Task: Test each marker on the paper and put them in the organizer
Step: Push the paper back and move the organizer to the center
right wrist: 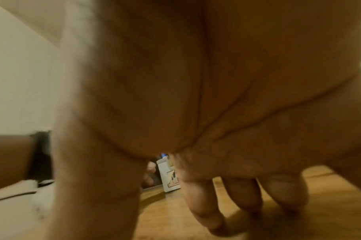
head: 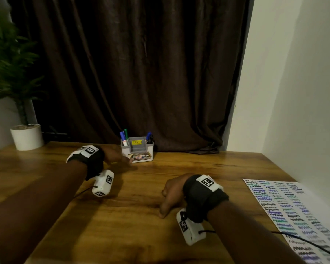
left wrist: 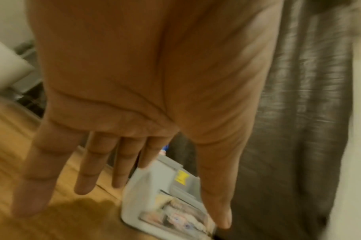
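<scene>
A grey and white organizer (head: 137, 151) stands at the back of the wooden table, with blue and green markers (head: 123, 137) in its left slot and a blue and a black marker (head: 149, 137) in its right slot. My left hand (head: 118, 156) is just left of the organizer (left wrist: 155, 203), fingers (left wrist: 89, 170) straight and spread, holding nothing; whether the thumb touches the box I cannot tell. My right hand (head: 170, 195) rests on the table nearer me with its fingers (right wrist: 243, 193) loosely curled and empty. The paper (head: 290, 210), full of coloured squiggles, lies at the right.
A potted plant in a white pot (head: 27, 137) stands at the table's back left corner. A dark curtain (head: 137, 69) hangs behind the table and a white wall (head: 293, 92) runs along its right side. A black cable (head: 309, 242) crosses the paper.
</scene>
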Motion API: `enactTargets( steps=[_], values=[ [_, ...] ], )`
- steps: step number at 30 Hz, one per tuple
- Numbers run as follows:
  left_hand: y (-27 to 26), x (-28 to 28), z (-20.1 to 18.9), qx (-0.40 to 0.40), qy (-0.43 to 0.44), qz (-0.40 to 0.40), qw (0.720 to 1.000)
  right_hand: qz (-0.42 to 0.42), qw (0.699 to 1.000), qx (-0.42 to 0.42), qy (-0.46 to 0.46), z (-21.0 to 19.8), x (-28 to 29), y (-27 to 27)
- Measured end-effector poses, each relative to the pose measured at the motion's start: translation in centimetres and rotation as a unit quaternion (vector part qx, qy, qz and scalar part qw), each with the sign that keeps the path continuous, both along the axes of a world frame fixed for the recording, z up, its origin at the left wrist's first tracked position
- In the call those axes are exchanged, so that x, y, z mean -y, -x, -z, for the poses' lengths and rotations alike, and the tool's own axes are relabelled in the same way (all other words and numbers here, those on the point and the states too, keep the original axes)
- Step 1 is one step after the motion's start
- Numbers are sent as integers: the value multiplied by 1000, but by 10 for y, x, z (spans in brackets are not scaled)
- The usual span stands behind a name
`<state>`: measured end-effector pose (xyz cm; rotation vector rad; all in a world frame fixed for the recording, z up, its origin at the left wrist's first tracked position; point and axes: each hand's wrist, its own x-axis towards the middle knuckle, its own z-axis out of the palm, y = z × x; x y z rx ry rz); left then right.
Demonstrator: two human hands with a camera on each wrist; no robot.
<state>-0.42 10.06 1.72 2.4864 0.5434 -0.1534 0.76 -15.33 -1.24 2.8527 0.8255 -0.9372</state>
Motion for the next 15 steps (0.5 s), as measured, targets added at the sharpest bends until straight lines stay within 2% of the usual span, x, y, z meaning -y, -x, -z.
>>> enactTargets(
  steps=[2, 6, 9, 12, 15],
  values=[
    [22, 20, -1, 1, -66, 41, 997, -4, 1000, 19, 0, -2, 2, 8],
    [57, 77, 9, -23, -82, 148, 985, -23, 997, 67, -19, -5, 7, 26],
    [85, 120, 19, -21, -113, 220, 969, -47, 993, 78, -76, -9, 22, 42],
    [108, 154, 28, 19, -131, 248, 960, -48, 987, 23, -151, -10, 60, 60],
    [133, 183, 38, 58, -147, 262, 952, -9, 965, 78, -250, 2, 132, 74]
  ],
)
